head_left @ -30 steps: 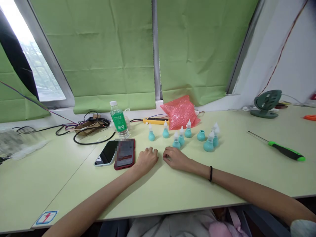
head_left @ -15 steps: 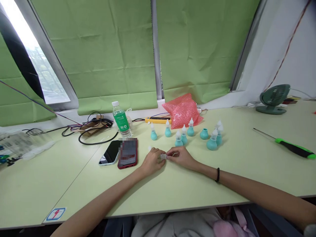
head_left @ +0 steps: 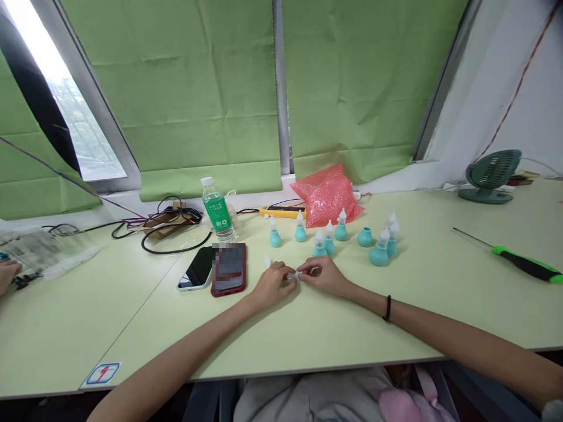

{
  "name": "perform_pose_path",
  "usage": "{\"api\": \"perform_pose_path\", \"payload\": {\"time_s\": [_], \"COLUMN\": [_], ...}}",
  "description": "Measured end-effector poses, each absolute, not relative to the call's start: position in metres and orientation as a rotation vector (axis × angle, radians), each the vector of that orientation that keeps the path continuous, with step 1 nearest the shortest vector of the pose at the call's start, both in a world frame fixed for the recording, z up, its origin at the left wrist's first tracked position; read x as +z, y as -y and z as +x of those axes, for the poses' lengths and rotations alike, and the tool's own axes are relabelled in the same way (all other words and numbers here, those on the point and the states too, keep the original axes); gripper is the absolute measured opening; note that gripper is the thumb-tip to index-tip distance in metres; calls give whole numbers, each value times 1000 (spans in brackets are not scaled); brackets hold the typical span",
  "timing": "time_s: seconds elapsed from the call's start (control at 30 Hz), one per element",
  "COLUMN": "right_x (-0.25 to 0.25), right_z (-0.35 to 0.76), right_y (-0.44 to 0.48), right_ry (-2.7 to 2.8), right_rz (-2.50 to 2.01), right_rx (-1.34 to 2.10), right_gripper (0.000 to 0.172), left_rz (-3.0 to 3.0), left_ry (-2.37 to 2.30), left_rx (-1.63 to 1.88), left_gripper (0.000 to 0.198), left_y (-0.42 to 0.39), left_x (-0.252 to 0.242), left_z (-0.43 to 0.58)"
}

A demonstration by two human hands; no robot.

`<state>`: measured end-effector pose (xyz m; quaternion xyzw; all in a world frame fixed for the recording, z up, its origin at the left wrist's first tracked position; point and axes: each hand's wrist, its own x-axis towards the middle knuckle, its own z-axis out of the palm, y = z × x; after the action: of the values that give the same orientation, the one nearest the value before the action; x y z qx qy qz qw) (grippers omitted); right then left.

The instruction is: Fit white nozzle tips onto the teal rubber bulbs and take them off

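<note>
Between my hands, just above the table, is a small clear plastic nozzle piece (head_left: 292,276). My left hand (head_left: 273,285) is closed around its left side, and the fingers cover part of it. The fingertips of my right hand (head_left: 323,275) pinch its right end. Beyond my hands stand several turquoise bulbs with clear pointed tips, among them a nasal aspirator (head_left: 275,237) at the left and another (head_left: 379,253) at the right. One turquoise bulb (head_left: 365,237) has no tip and shows an open neck. A small whitish piece (head_left: 268,262) lies just behind my left hand.
Two phones, one pale-edged (head_left: 196,269) and one red-cased (head_left: 229,271), lie left of my hands. Behind them stand a water bottle (head_left: 219,212) and cables. Pink bubble wrap (head_left: 328,196) is at the back, a screwdriver (head_left: 523,261) and fan (head_left: 492,176) right. Another person's hand (head_left: 7,274) shows far left.
My fingers have closed further over the clear piece, so less of it shows. Another person's hand has appeared at the far left edge. The view has shifted slightly.
</note>
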<state>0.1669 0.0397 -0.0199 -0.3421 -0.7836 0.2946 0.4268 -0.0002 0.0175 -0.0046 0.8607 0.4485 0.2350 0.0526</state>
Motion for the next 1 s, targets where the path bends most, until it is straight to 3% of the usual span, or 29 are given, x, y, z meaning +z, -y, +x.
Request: {"api": "perform_pose_path", "payload": {"time_s": [0.73, 1.0], "right_x": [-19, -15], "right_z": [169, 167], "right_y": [-37, -38], "right_ry": [2108, 2023], "right_rz": [-772, -841], "right_rx": [386, 570], "right_gripper": [16, 17], "left_rz": [2664, 2686], "left_ry": [-1384, -1369], "left_rx": [652, 665], "left_gripper": [22, 21], "left_y": [-18, -20], "left_x": [-6, -8], "left_z": [-1, -2]}}
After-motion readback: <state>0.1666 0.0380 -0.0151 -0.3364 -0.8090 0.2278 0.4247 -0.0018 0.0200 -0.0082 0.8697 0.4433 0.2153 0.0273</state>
